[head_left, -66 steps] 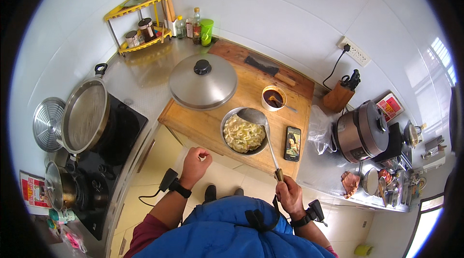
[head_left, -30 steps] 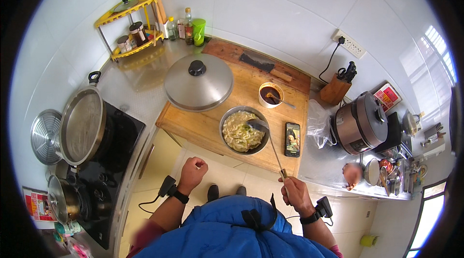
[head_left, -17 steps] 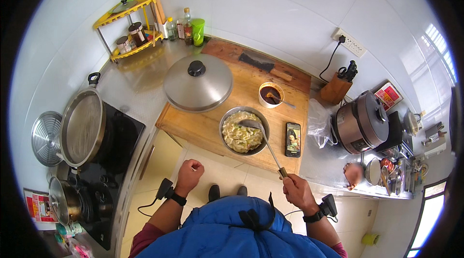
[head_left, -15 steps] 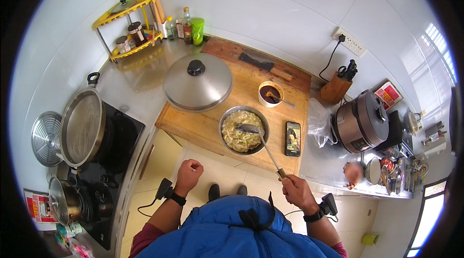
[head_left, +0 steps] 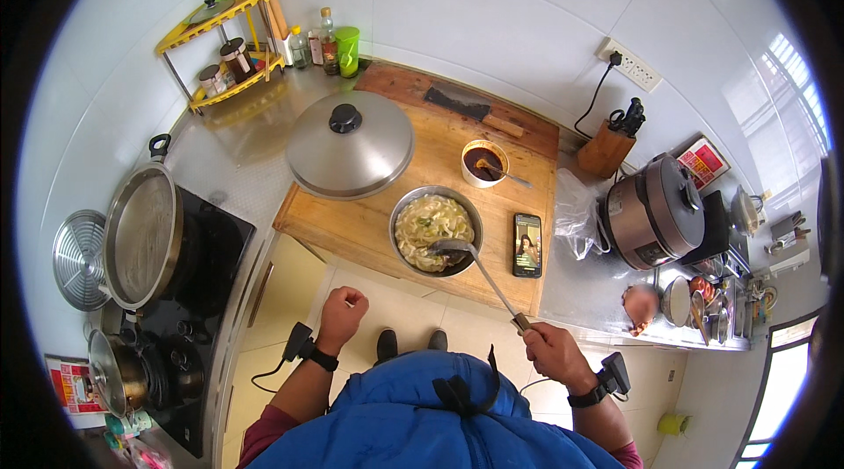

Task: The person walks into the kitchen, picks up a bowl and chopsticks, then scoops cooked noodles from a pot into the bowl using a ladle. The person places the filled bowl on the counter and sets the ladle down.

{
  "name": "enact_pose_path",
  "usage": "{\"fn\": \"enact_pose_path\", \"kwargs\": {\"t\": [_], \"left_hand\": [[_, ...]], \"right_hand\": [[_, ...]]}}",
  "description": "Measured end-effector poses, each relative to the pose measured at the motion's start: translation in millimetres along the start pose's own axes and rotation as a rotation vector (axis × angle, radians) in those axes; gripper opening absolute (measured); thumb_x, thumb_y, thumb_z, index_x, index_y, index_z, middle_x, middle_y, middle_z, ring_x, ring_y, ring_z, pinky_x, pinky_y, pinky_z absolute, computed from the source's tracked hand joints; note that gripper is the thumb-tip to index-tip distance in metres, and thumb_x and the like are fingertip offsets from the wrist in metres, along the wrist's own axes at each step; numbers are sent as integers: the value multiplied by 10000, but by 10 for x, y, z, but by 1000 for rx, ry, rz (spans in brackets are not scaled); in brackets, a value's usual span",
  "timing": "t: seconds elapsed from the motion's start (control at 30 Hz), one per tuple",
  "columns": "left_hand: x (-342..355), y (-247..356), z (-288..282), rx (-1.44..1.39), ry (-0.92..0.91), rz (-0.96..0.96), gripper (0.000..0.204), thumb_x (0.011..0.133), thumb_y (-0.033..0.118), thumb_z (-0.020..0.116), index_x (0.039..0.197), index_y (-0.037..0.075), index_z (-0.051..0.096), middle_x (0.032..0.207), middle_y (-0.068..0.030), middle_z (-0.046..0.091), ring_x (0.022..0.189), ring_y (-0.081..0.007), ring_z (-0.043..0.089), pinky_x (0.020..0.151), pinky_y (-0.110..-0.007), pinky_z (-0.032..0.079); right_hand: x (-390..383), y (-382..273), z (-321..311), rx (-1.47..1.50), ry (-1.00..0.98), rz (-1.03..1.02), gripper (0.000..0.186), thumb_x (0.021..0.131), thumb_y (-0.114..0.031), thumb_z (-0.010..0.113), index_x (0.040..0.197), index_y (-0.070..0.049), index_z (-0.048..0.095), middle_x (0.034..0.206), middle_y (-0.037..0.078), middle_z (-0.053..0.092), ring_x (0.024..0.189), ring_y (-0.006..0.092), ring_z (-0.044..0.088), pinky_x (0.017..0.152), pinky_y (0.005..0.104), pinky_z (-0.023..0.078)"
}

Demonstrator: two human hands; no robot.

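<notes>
My right hand [head_left: 554, 351] is wrapped round the end of a long-handled metal ladle [head_left: 497, 286]. The ladle's bowl rests in a round metal bowl [head_left: 396, 255] of pale, noodle-like food with green bits [head_left: 431, 221]. My left hand [head_left: 343, 321] is curled closed with nothing seen in it, in front of the board's near edge. Under the metal bowl is a thick wooden cutting board [head_left: 352, 218]. Behind the bowl stands a white tub of dark sauce [head_left: 469, 172] with a spoon [head_left: 510, 176] in it. A phone [head_left: 527, 247] lies to the right.
A large domed lid [head_left: 374, 157] sits at the board's left. A cleaver [head_left: 457, 101] lies at the back. Left are a wide pan [head_left: 141, 236] and a pot [head_left: 119, 372] by the black hob [head_left: 215, 249]. Right are a plastic bag [head_left: 576, 214], knife block [head_left: 607, 151] and electric cooker [head_left: 646, 214].
The ladle's bowl has moved toward me and sunk lower into the food. My right hand has shifted slightly right and down. My left hand stays curled in nearly the same place.
</notes>
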State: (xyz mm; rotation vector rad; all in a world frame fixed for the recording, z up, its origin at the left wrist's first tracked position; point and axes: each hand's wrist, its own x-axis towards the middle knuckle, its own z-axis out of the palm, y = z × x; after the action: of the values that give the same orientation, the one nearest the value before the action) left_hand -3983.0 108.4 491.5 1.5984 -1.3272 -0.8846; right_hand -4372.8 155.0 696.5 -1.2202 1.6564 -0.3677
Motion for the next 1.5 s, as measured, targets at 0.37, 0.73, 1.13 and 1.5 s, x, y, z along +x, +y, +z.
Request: {"fn": "enact_pose_path", "kwargs": {"t": [0.37,0.73,1.13,1.5], "left_hand": [[13,14,34,-6,5,2,151,857,147,719,907,12,672,848,-82,669,777,-171,631,723,-310,514],[56,24,44,0,-1,-9,183,890,171,706,909,-8,673,812,-78,688,736,-145,628,697,-306,515],[49,97,-22,-11,-40,-54,211,876,194,705,895,-13,674,827,-127,696,762,-215,662,708,-339,527],[-211,8,-198,34,25,-135,185,893,176,699,886,-7,671,800,-107,699,730,-187,658,685,-321,526]], "right_hand": [[77,-51,59,-63,17,-13,332,1018,-277,540,1047,34,652,723,59,620,620,130,574,589,318,489],[242,123,359,-101,267,-408,270,997,-214,582,1139,11,624,773,209,622,684,271,628,659,379,510],[479,286,481,337,40,-186,298,1037,-247,505,1092,15,634,657,61,548,539,130,497,507,305,422],[663,475,325,1410,-699,114,485,1064,-470,416,1179,-19,555,701,20,514,448,128,420,418,255,382]]}}
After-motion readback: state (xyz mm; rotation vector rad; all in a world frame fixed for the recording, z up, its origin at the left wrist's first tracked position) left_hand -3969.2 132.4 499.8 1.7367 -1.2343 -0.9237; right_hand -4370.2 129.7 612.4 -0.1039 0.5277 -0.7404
